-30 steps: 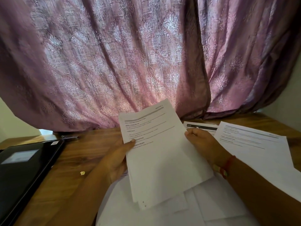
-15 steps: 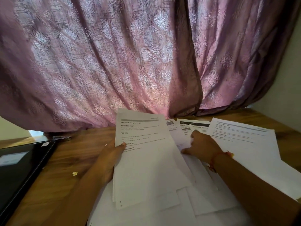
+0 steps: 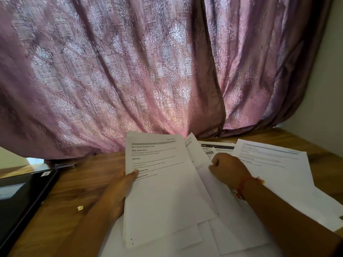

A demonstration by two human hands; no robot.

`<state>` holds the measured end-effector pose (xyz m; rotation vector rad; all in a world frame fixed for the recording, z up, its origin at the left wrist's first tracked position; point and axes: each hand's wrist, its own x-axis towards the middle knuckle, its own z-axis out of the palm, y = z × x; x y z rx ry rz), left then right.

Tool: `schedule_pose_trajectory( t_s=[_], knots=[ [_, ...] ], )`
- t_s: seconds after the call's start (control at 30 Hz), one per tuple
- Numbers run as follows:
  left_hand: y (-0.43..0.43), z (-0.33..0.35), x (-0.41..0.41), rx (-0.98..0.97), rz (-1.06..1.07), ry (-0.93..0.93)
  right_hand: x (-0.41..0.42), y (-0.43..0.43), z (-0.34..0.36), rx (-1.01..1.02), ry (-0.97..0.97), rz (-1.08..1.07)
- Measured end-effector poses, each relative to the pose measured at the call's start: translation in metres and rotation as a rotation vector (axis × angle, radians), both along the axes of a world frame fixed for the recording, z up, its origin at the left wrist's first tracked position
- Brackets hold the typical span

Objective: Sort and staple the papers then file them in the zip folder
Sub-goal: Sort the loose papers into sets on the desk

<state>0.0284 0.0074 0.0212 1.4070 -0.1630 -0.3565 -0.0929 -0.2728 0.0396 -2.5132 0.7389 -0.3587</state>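
Head view: the left hand [image 3: 118,190] pinches a small sheaf [image 3: 159,182] by its left edge, thumb on top. The right hand [image 3: 229,168], curled, grips a loose sheet [image 3: 199,160] just right. Match headings first (stapler not identifiable); black zip folder [image 3: 20,197] lies far left.

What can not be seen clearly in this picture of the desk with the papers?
Head view only:
- Left hand: its fingers lie behind the held sheets; only the thumb shows.
- Dark-headed page: mostly covered by the right hand and by neighbouring sheets.
- Black folder: cut off by the left edge, no zip visible.
- Small metal object by the curtain: too small and dim to identify.
- Body text on every page: too blurred to read.
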Motion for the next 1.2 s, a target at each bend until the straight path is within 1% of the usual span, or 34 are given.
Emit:
schedule_pose_trajectory(
  t_s=[0.07,0.13,0.2,0.27,0.3,0.33,0.4,0.53,0.63,0.7,0.77,0.83,0.9,0.97,1.0,1.07,1.2],
  knots=[
    [0.001,0.001,-0.001,-0.026,-0.010,0.014,-0.003,-0.003,0.005,-0.035,-0.099,-0.070],
    [0.002,0.002,-0.001,-0.048,-0.013,0.025,-0.008,-0.007,0.013,-0.099,-0.271,-0.136],
    [0.003,0.003,-0.002,-0.069,-0.019,0.028,-0.015,-0.003,0.022,-0.213,-0.530,-0.212],
    [0.003,0.004,-0.002,-0.087,-0.024,0.030,-0.023,0.000,0.031,-0.432,-0.803,-0.288],
    [0.004,0.004,-0.002,-0.102,-0.024,0.035,-0.023,-0.002,0.032,-0.493,-0.910,-0.285],
    [0.004,0.005,-0.003,-0.120,-0.026,0.043,-0.021,-0.006,0.032,-0.505,-0.990,-0.262],
    [0.004,0.008,-0.004,-0.163,-0.027,0.066,-0.017,-0.016,0.032,-0.497,-1.063,-0.200],
    [0.007,0.014,-0.003,-0.270,-0.025,0.134,-0.022,-0.009,0.042,-0.624,-1.051,-0.250],
    [0.009,0.020,-0.003,-0.342,-0.029,0.151,-0.031,0.008,0.051,-0.625,-1.080,-0.260],
    [0.009,0.024,-0.004,-0.387,-0.029,0.142,-0.033,0.016,0.054,-0.537,-1.139,-0.163],
    [0.008,0.028,-0.006,-0.423,-0.021,0.133,-0.031,0.019,0.054,-0.389,-1.166,-0.041],
    [0.007,0.030,-0.007,-0.448,-0.030,0.130,-0.026,0.018,0.052,-0.134,-1.151,0.083],
    [0.006,0.032,-0.010,-0.466,-0.039,0.134,-0.021,0.019,0.047,0.189,-1.120,0.171],
    [0.005,0.032,-0.010,-0.466,-0.038,0.137,-0.016,0.021,0.043,0.423,-1.054,0.165],
    [0.005,0.031,-0.010,-0.459,-0.038,0.141,-0.014,0.021,0.042,0.469,-1.006,0.140],
    [0.004,0.031,-0.009,-0.440,-0.043,0.154,-0.012,0.021,0.037,0.499,-0.907,0.137],
    [0.001,0.030,-0.010,-0.422,-0.053,0.174,-0.008,0.025,0.029,0.546,-0.743,0.234]
  ],
)
